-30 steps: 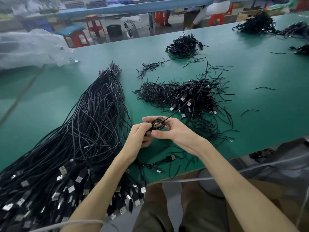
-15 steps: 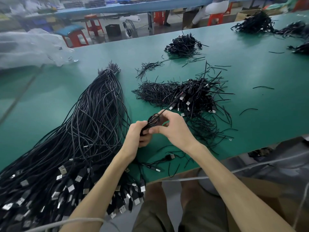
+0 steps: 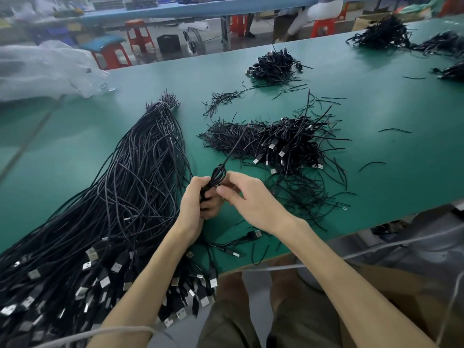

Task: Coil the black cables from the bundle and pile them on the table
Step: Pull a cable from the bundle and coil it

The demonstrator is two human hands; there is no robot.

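Since the earlier frame, left hand and right hand have edged toward the bundle; the coil now stands more upright.

Layout: the bundle lies on the table. The pile sits right of the bundle, apart from it. The left hand grips the coil just right of the bundle. The right thumb and forefinger, curled, pinch it.

Procedure: keep the loops clamped, wrap the free tail tightly, tuck the end, then release onto the pile.

Count: one bundle, one pile in use, at least three heaps beyond it, one coil in hand, two hands.
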